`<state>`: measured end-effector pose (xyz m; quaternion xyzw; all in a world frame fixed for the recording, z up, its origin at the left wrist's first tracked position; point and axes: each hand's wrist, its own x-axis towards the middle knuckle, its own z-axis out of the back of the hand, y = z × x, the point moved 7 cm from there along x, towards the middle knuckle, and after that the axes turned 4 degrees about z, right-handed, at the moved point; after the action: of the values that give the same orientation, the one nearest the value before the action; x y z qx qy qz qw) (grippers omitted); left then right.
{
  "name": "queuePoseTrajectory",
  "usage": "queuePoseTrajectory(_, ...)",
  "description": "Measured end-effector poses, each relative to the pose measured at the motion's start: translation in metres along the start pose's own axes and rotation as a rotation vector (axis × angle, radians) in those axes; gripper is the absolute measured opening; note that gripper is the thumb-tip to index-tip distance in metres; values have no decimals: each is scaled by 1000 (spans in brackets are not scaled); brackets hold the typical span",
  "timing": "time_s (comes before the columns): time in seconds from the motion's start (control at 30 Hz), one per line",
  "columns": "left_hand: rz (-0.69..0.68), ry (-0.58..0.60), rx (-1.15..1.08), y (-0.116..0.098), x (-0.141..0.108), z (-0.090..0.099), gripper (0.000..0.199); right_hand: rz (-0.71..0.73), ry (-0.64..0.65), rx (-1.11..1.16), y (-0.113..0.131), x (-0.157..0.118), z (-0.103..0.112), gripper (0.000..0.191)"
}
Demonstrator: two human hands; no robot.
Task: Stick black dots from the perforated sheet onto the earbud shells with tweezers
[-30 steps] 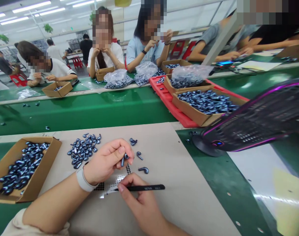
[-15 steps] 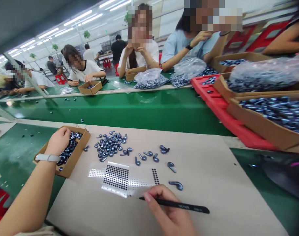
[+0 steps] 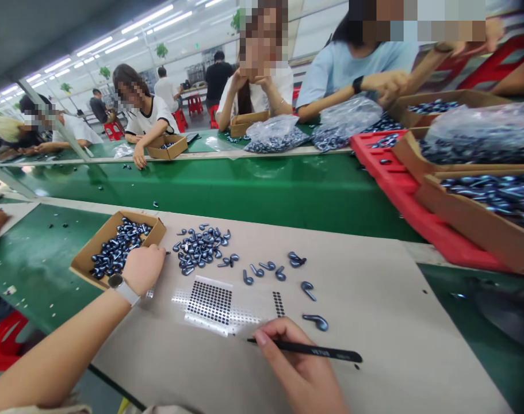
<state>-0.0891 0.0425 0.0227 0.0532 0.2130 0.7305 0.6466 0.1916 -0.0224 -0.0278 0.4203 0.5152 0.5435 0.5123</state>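
Two bare hands work over a beige mat [image 3: 365,351]: the right hand [image 3: 298,368] pinches black tweezers [image 3: 307,348], their tips just beside a clear sheet of small black dots [image 3: 209,303], while the left hand [image 3: 143,269], fingers curled, touches the rim of a cardboard box [image 3: 115,253] of blue-grey earbuds, with any hold hidden. A pile of earbuds [image 3: 200,248] and several single earbuds [image 3: 316,322] lie beyond the sheet. Farther off, across a green conveyor belt [image 3: 244,190], sits a red tray [image 3: 400,184].
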Motion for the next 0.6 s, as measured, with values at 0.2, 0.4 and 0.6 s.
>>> queuePoseTrajectory(0.2, -27, -37, 38, -2, 0, 0, 33, 29, 8, -1, 6, 0, 1, 32)
queuePoseTrajectory(0.4, -47, -52, 33, -13, -1, -8, 35, 69, 68, -30, 4, 3, 0, 31)
queuePoseTrajectory(0.6, 21, -54, 2, -7, -1, -18, 37, 69, 12, -25, 5, 4, 5, 30)
